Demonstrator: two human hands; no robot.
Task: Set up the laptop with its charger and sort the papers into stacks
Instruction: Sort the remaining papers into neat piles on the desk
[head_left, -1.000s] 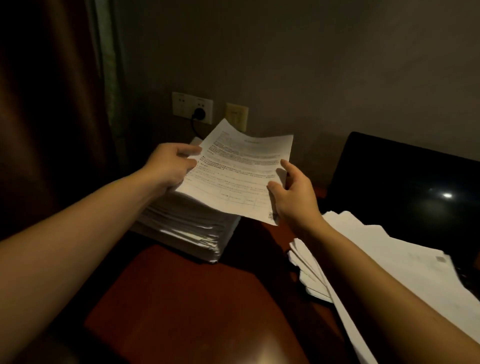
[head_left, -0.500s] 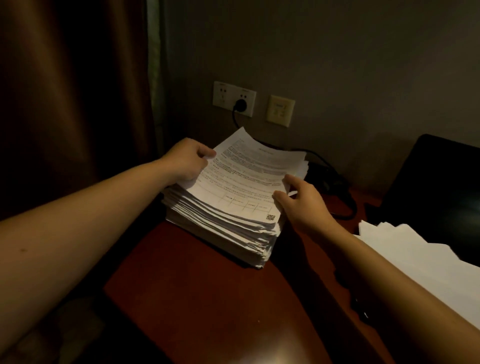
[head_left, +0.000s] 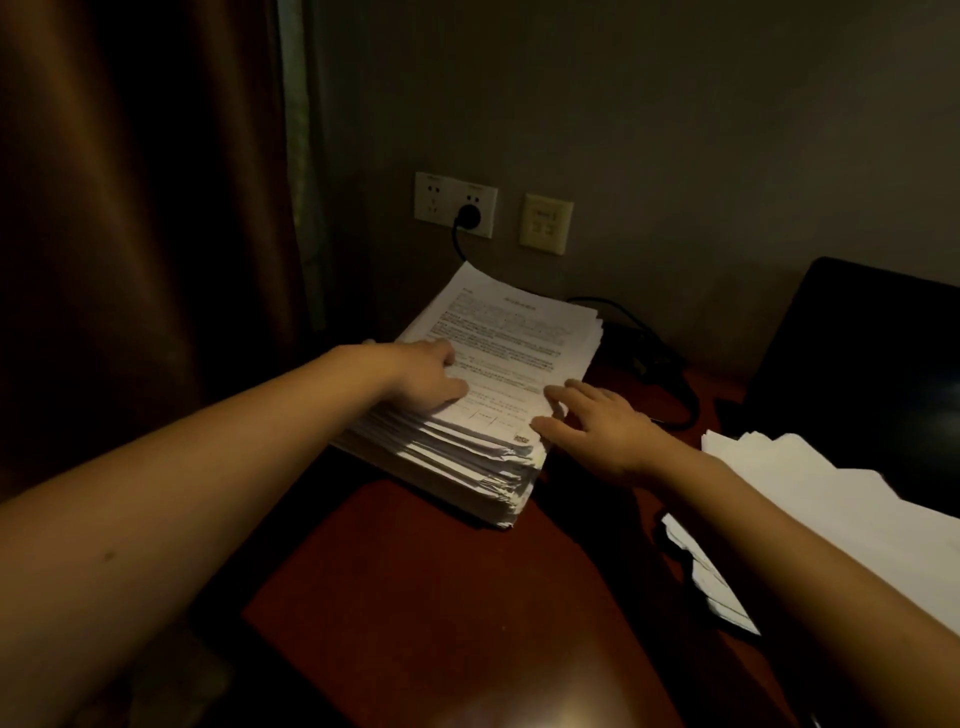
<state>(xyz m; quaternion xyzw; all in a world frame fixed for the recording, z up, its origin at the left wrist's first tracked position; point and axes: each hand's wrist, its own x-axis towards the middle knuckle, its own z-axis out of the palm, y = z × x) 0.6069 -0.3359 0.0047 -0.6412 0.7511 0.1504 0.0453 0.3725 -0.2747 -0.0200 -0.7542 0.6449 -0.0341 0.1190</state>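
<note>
Stack (head_left: 457, 467): thick pile of printed papers on the far left part of the desk (head_left: 441, 597), close to the wall; its near edges are ragged and uneven.
Top sheet (head_left: 519, 332): lies flat on the stack, print side up, with a small code mark at its near right corner.
Left hand (head_left: 431, 379): lies palm down on the left part of the top sheet, fingers loosely extended, gripping nothing.
Right hand (head_left: 597, 431): fingers spread and straight, fingertips touching the stack's near right corner, gripping nothing.
Laptop (head_left: 857, 364): at the right, lid up, screen dark.
Loose papers (head_left: 831, 499): white sheets fanned untidily in front of the laptop screen, apart from the stack.
Plug (head_left: 467, 214): black, seated in the white wall socket (head_left: 436, 200) above the stack.
Cable (head_left: 628, 317): drops from the plug behind the stack, shows again on the desk between stack and laptop; its far end is too dark to trace.
Switch plate (head_left: 545, 223): just right of the socket.
Curtain (head_left: 145, 208): brown, hangs at the left.
</note>
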